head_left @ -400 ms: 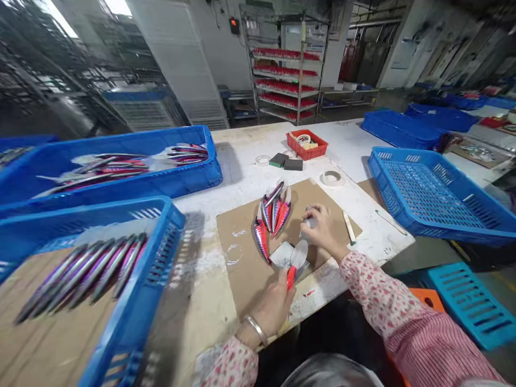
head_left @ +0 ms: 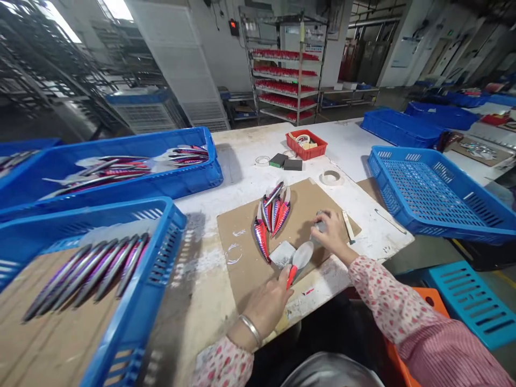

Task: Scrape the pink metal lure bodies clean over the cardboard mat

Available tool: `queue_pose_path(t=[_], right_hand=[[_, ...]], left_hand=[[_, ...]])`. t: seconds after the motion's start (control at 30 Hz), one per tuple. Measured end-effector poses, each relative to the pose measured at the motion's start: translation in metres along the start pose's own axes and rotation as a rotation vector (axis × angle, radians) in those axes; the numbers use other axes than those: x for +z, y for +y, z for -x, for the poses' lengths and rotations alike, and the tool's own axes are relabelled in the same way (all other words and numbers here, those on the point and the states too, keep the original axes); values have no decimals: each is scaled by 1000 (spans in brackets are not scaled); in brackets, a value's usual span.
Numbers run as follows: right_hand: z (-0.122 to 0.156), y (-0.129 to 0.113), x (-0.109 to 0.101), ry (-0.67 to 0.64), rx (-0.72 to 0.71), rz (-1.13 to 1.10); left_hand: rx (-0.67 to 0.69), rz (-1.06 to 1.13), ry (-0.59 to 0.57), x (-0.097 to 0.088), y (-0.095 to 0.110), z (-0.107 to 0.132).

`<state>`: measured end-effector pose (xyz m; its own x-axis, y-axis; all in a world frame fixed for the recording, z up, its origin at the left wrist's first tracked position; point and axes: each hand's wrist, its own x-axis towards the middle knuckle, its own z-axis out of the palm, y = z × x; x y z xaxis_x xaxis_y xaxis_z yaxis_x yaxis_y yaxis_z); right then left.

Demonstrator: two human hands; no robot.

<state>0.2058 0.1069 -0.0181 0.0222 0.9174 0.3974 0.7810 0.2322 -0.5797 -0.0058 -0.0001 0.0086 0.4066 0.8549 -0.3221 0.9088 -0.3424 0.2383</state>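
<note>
My left hand grips a fish-shaped lure with a red tail and a silvery body, held over a brown cardboard sheet. My right hand is closed round a small grey object just right of the lure. A small grey pad lies under the lure's head. Several finished red, purple and silver lures lie fanned out on the cardboard beyond my hands.
Blue crates with long lures stand at the near left and behind it. An empty blue crate sits at right. Tape rolls, dark blocks and a small red tray lie further back. A red-stocked shelf rack stands behind.
My right hand has shifted slightly right and down with the grey object. The lure in my left hand has tilted more to the right.
</note>
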Motion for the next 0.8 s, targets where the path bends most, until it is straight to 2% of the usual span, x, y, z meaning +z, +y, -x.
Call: queue_pose_path(t=[0.07,0.17,0.23,0.33,0.47,0.53,0.6,0.7,0.8], right_hand=[[-11,7,-10,1,-94,-49],[-7,9,-15,-143,-264,-104],[1,7,-14,-233,-323,-70],[6,-5,-4,-286,-339,-11],[1,-41,19,-358,-400,12],[-2,-53,25,-389,-462,15],[-5,-50,20,-409,-496,15],[-8,-34,6,-435,-444,40],[-6,-37,8,-431,-421,106]], left_hand=[[16,-199,33,-6,-4,-1],[8,-382,64,-13,-13,-7],[28,-401,64,-14,-19,-12],[75,-388,66,-10,-24,-17],[84,-401,96,-8,-24,-17],[58,-400,93,-9,-23,-15],[54,-388,91,-10,-21,-13],[81,-377,108,-11,-21,-14],[76,-385,103,-9,-22,-16]])
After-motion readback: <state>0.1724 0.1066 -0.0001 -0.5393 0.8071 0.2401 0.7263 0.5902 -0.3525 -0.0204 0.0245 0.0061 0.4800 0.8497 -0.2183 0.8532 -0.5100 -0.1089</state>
